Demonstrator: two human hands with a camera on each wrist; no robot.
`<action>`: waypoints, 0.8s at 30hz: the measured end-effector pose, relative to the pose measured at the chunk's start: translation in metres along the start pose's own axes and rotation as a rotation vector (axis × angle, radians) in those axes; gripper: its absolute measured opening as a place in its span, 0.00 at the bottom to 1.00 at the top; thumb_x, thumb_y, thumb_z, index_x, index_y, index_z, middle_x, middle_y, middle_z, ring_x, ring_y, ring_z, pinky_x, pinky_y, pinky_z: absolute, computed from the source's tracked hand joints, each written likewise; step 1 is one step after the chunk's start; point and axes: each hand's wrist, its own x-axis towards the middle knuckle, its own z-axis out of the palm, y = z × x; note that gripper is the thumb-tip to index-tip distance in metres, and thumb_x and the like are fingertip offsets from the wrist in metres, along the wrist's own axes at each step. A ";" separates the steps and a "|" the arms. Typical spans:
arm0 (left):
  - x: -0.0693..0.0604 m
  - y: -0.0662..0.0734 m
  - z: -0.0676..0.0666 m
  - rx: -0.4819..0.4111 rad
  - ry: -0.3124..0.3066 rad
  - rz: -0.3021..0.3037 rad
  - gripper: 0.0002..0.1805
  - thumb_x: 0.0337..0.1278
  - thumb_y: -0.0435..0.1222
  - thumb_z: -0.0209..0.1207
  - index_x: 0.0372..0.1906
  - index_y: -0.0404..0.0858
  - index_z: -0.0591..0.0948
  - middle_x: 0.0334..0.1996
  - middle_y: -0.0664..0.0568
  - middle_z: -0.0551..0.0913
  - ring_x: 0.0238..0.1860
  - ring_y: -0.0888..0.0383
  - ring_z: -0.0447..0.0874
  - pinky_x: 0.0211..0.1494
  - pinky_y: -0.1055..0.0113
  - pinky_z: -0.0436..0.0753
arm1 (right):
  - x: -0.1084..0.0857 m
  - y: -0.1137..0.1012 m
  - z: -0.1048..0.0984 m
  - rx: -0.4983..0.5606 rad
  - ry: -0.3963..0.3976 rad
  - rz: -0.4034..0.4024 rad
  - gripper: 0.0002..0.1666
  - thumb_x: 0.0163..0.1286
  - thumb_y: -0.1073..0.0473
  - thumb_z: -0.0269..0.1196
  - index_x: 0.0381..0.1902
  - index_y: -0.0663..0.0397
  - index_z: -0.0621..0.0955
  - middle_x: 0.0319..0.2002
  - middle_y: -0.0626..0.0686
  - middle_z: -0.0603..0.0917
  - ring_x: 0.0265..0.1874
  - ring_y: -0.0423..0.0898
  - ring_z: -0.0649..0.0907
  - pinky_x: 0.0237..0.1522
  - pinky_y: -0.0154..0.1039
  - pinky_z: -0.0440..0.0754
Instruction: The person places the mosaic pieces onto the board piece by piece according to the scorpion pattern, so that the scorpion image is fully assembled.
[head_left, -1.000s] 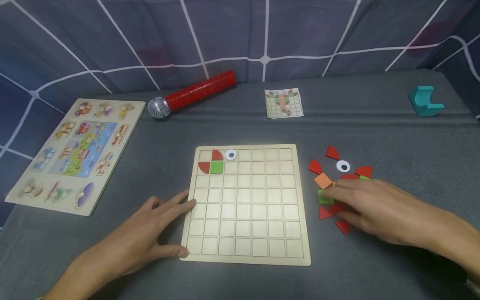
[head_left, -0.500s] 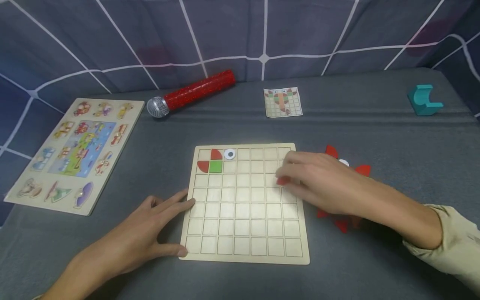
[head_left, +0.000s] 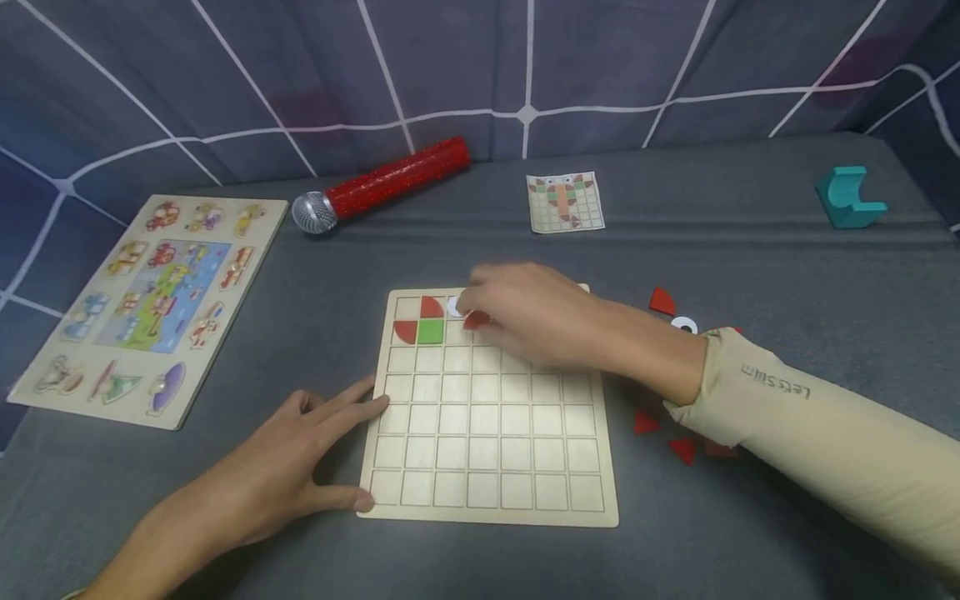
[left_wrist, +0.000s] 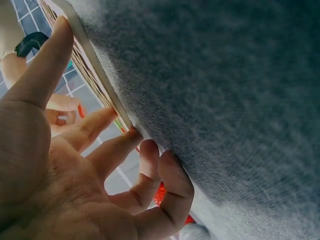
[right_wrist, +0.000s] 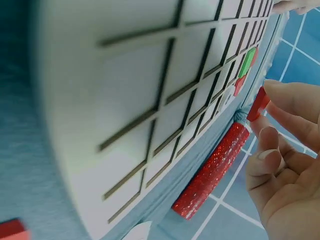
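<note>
The right hand (head_left: 528, 312) pinches a red piece (head_left: 476, 320) between thumb and fingertips, its outline partly hidden and no long axis clear, above the upper rows of the grid board (head_left: 487, 492), just right of the green square (head_left: 430, 332) and beside the half-covered eye piece (head_left: 453, 307). The left hand (head_left: 292, 454), farther from that piece, rests spread fingers and thumb against the board's left edge. Half a second ago the right hand was over the board's right side; the left has stayed put.
</note>
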 end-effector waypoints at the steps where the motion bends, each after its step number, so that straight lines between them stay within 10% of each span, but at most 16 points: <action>1: 0.000 0.000 0.000 0.000 -0.001 -0.006 0.54 0.31 0.70 0.66 0.72 0.54 0.70 0.75 0.56 0.60 0.48 0.55 0.67 0.42 0.59 0.73 | 0.004 -0.001 0.000 -0.003 -0.016 0.009 0.09 0.65 0.65 0.65 0.42 0.51 0.85 0.31 0.46 0.76 0.31 0.42 0.75 0.36 0.38 0.75; 24: 0.000 0.000 0.002 0.026 0.035 0.015 0.55 0.31 0.71 0.64 0.71 0.53 0.70 0.74 0.55 0.62 0.48 0.57 0.67 0.42 0.59 0.75 | 0.025 -0.007 0.017 -0.037 -0.126 -0.017 0.09 0.65 0.69 0.62 0.36 0.52 0.86 0.28 0.47 0.75 0.29 0.44 0.75 0.34 0.37 0.76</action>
